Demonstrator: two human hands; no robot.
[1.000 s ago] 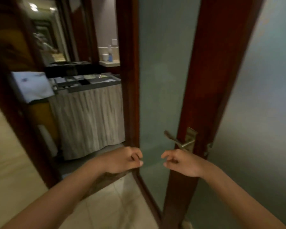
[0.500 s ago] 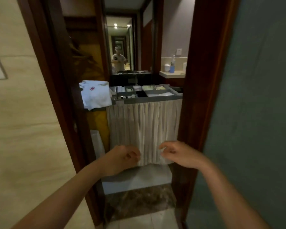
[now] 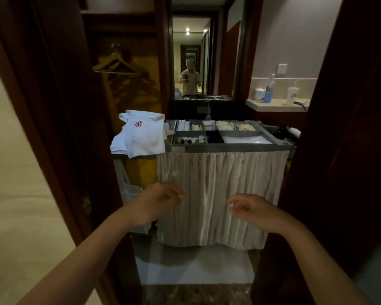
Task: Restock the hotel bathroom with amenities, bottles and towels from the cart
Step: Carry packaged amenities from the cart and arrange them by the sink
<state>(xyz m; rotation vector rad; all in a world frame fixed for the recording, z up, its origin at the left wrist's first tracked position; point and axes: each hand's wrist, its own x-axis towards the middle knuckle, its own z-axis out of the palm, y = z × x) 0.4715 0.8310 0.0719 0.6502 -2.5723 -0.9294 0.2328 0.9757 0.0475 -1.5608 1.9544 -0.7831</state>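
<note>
The housekeeping cart (image 3: 229, 147) stands straight ahead in the doorway, a pleated pale curtain (image 3: 218, 194) hanging over its front. Its grey top tray holds small amenity bottles (image 3: 190, 140) at the front left and packets in the back compartments. White folded towels (image 3: 141, 134) with a red emblem hang over the cart's left end. My left hand (image 3: 161, 200) and my right hand (image 3: 253, 209) hover in front of the curtain, fingers loosely curled, holding nothing.
Dark wooden door frames (image 3: 59, 128) flank the opening on both sides. A hanger (image 3: 117, 64) hangs in the closet at left. Behind the cart a mirror (image 3: 190, 58) reflects a person. A counter (image 3: 277, 104) at back right holds a blue bottle and cups.
The view has swung from the glass door and its handle toward the cart, which now is nearer and centred. Both hands stay raised and empty and have spread slightly apart.
</note>
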